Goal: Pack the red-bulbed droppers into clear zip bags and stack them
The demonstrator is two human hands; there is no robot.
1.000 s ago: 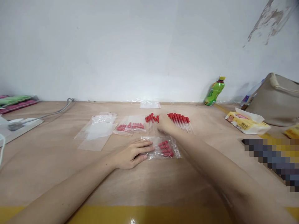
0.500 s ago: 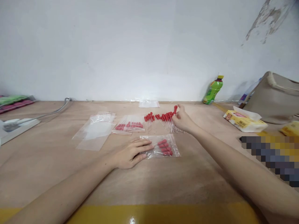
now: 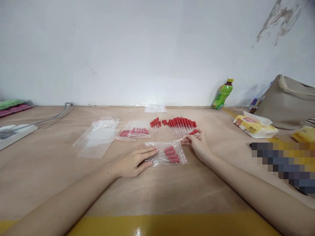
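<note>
My left hand (image 3: 138, 161) lies flat, fingers stretched, over the left end of a clear zip bag (image 3: 182, 154). Inside that bag are several droppers (image 3: 171, 154) with red rubber bulbs, bulbs toward the right. Between the fingertips of my right hand (image 3: 197, 141) is a single red-bulbed dropper (image 3: 194, 132); its thin glass tube slants left and down to the bag's upper right corner. Whether the tip is inside the bag I cannot tell. Just behind, a fanned row of loose droppers (image 3: 180, 122) and a smaller group of droppers (image 3: 155, 122) lie with bulbs away from me.
Two filled zip bags (image 3: 139, 134) lie left of the loose droppers, beside flat zip bags (image 3: 98, 141). Another bag (image 3: 155, 108) is by the wall. At right stand a green bottle (image 3: 222, 95), a tissue pack (image 3: 256, 126) and a grey bag (image 3: 285, 101). A cable (image 3: 56, 115) runs at left.
My right hand has lifted one dropper off the row and brought it toward me, its bulb tipping to the right and its tube to the bag. My left hand stays on the bag.
</note>
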